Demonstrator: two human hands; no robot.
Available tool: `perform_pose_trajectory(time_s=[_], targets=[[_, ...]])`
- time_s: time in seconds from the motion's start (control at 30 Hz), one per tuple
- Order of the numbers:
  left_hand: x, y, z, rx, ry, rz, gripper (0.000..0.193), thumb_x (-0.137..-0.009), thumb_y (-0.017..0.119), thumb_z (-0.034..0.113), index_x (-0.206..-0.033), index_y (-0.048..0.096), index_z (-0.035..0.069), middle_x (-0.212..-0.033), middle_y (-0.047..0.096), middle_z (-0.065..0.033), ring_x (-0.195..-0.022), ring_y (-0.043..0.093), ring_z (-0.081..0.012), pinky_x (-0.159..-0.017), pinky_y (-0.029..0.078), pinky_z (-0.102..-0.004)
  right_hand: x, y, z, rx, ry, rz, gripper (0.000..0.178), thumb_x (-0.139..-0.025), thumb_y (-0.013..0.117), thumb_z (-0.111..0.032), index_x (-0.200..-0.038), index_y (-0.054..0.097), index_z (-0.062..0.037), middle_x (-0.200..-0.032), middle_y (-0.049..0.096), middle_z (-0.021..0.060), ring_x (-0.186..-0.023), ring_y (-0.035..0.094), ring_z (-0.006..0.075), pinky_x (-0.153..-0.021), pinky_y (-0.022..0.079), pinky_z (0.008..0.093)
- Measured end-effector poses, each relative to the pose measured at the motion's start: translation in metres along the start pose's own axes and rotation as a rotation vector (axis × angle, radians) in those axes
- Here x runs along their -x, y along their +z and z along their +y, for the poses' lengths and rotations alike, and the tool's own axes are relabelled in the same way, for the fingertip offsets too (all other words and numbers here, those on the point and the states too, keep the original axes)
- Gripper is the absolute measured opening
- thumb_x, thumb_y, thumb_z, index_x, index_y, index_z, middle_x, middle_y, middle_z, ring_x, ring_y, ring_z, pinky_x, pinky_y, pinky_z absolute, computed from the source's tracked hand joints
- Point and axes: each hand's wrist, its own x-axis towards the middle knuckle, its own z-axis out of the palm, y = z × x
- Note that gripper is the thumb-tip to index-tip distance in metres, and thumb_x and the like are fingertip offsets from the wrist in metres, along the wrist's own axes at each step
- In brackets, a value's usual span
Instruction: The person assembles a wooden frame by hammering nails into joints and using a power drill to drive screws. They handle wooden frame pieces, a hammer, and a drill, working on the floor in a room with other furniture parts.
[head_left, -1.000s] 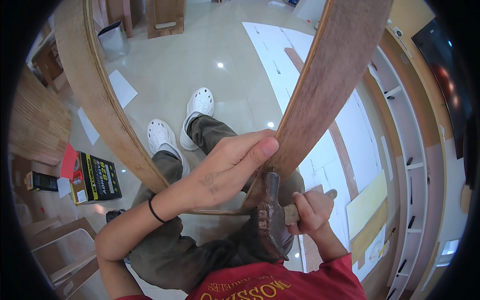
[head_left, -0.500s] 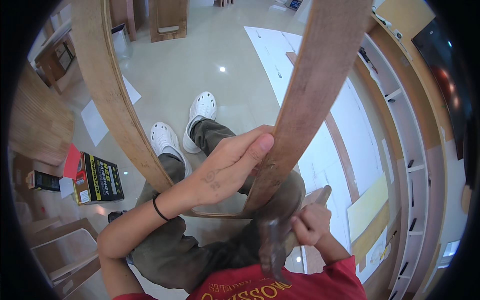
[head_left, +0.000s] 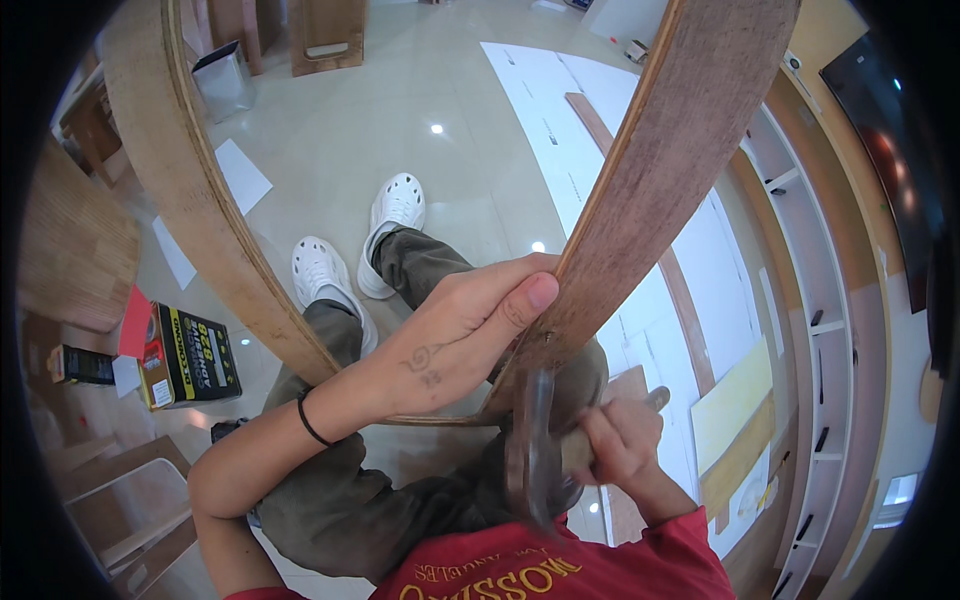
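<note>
A curved wooden frame (head_left: 660, 190) with two long side boards stands between my legs, joined by a crosspiece at its near end. My left hand (head_left: 455, 335) is closed on the inner edge of the right board, thumb lying along its face. In my right hand (head_left: 620, 440) is a hammer (head_left: 535, 450), gripped by its wooden handle. The hammer's head is smeared by motion and lies right beside the lower end of that board; I cannot tell whether they touch. A small dark spot shows on the board just above the head.
On the left stand a black and yellow can (head_left: 200, 355) and a wooden drum-like piece (head_left: 85, 240). White sheets (head_left: 535, 110) with wooden strips lie along the right, beside a long white shelf (head_left: 815, 290). My feet in white clogs (head_left: 322, 270) rest on the tiled floor.
The hammer's head has swung up closer to the right board's lower end. The side boards' far ends have spread outward in view. My left hand keeps its hold.
</note>
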Motion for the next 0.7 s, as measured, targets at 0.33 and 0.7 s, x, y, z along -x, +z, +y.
perform_pose_trajectory(time_s=[0.33, 0.7], targets=[[-0.002, 0.003, -0.001, 0.019, 0.020, 0.124, 0.039, -0.103, 0.038, 0.031, -0.120, 0.053, -0.001, -0.076, 0.051, -0.0079, -0.070, 0.050, -0.0146, -0.068, 0.043, -0.0292, 0.019, -0.001, 0.015, 0.145, -0.009, 0.126, 0.033, -0.059, 0.071, -0.025, -0.081, 0.055, -0.0055, -0.063, 0.046, 0.0032, -0.046, 0.046, 0.0179, -0.038, 0.033, 0.0307], [0.008, -0.001, 0.002, 0.112, -0.025, -0.085, 0.023, -0.091, 0.063, 0.011, -0.109, 0.058, -0.001, -0.099, 0.060, -0.0082, -0.094, 0.061, -0.0146, -0.085, 0.049, -0.0283, 0.029, 0.010, 0.005, -0.458, 0.614, 0.314, 0.023, -0.089, 0.064, -0.016, -0.092, 0.046, -0.0020, -0.095, 0.056, 0.0114, -0.064, 0.051, 0.0113, -0.054, 0.038, 0.0202]])
